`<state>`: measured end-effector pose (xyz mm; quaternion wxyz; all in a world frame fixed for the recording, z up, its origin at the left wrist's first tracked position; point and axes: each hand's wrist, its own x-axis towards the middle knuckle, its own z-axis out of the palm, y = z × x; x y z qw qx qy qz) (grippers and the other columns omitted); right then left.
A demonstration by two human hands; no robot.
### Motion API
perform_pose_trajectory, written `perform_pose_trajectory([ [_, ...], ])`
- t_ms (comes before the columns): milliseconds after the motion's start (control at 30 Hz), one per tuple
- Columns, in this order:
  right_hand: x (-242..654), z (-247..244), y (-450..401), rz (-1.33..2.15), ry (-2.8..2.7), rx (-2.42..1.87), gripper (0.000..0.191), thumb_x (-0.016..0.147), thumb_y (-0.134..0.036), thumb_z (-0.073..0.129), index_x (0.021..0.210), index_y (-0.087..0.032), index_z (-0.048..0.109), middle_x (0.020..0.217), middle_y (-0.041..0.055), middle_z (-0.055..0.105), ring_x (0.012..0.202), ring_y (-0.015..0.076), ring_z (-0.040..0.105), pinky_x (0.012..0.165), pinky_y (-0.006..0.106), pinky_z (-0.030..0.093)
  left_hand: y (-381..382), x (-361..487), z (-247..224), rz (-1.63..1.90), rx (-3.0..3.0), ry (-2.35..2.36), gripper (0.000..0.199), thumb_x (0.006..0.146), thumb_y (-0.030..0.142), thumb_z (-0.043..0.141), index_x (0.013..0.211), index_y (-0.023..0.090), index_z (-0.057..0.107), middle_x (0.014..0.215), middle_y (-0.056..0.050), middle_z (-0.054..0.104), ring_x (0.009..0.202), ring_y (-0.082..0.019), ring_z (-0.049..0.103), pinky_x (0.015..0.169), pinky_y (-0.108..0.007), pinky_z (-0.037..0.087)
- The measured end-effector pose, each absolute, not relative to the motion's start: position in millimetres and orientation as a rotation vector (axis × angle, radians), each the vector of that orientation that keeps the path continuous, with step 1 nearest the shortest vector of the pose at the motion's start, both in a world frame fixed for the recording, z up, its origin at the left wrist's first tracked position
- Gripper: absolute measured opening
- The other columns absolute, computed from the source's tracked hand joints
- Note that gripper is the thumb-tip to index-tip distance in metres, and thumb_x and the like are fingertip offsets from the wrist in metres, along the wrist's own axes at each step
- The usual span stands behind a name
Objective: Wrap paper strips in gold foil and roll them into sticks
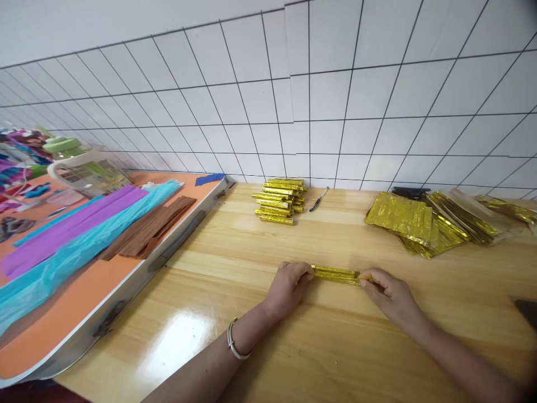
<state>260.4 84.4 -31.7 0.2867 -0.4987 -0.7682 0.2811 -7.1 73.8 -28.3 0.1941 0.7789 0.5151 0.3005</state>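
Note:
A narrow strip of shiny gold foil [335, 274] lies level between my two hands, just over the wooden table. My left hand [290, 284] pinches its left end, thumb and fingers closed. At the other end, the fingertips of my right hand [385, 288] are closed on the strip's edge. Beyond them, near the wall, sits a stack of similar gold foil rolls [279, 201]. Flat gold foil sheets [400, 218] are piled to the right, farther from me than my right hand.
A pen [319, 199] lies beside the stack. On the left, an orange-topped board [79, 299] with a raised edge carries purple [79, 226], turquoise [90, 254] and brown paper strips [149, 226]. A clear container [90, 170] stands behind them. The tiled wall [327, 101] bounds the table's back.

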Motion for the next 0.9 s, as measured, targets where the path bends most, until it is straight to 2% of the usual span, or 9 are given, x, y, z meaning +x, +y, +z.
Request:
perform_pose_trajectory([
  [167,253,-33,89,0.886,-1.909,-1.461,0.017,0.085,-0.035,0.045,0.078,-0.022,0.053,0.059,-0.0047,0.046,0.052,0.0111,0.042,0.046,0.021,0.034,79,4,-24,0.873,1.992,1.590,0.004,0.084,0.018,0.047,0.087,0.021,0.049,0.072,0.002,0.060,0.064,-0.013,0.054,0.060,-0.024,0.038],
  [300,250,-30,95,0.812,-1.945,-1.534,0.018,0.083,-0.035,0.046,0.074,-0.022,0.052,0.056,-0.0057,0.044,0.050,0.0105,0.041,0.046,0.021,0.031,82,6,-23,0.877,1.963,1.609,0.006,0.084,0.020,0.045,0.085,0.022,0.051,0.071,0.002,0.060,0.061,-0.012,0.053,0.056,-0.022,0.038],
  [600,245,-24,97,0.591,-2.098,-1.625,0.017,0.082,-0.034,0.045,0.074,-0.022,0.055,0.057,-0.0045,0.051,0.053,0.0124,0.047,0.048,0.022,0.030,87,7,-25,0.744,1.965,1.720,0.011,0.083,0.019,0.044,0.081,0.022,0.054,0.073,0.002,0.060,0.065,-0.012,0.054,0.057,-0.021,0.038],
  [900,245,-20,102,0.337,-2.323,-1.617,0.015,0.081,-0.027,0.044,0.071,-0.021,0.054,0.073,0.0021,0.055,0.072,0.0168,0.051,0.062,0.025,0.035,89,9,-25,0.576,2.151,1.838,0.010,0.082,0.021,0.048,0.073,0.019,0.052,0.078,-0.003,0.056,0.079,-0.016,0.053,0.066,-0.024,0.038],
])
